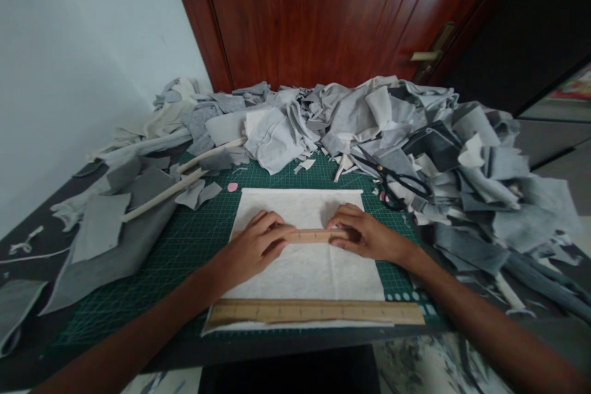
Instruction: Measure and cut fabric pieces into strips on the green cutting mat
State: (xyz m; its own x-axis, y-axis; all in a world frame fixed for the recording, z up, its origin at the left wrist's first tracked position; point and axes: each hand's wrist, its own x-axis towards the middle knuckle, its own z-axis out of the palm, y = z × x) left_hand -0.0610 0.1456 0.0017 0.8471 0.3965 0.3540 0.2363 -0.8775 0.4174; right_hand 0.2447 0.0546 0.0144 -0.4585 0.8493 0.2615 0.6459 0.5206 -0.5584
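A narrow wooden ruler [314,236] lies crosswise over a piece of white fabric [300,274]. My left hand [261,243] pinches its left part between thumb and fingers. My right hand [357,233] grips the same ruler near its right end. The fabric is spread flat, and its far edge looks folded over into a narrow strip. Across the near end of the fabric rests a wider wooden ruler [318,311], which neither hand touches. Part of the narrow ruler is covered by my fingers.
Under the fabric is a green cutting mat [184,252]. Black-handled scissors [401,178] lie at the right among grey fabric scraps [494,160]. More scraps pile along the back and left. A pink chalk piece [232,187] sits left of the fabric. A wooden door [314,18] stands behind.
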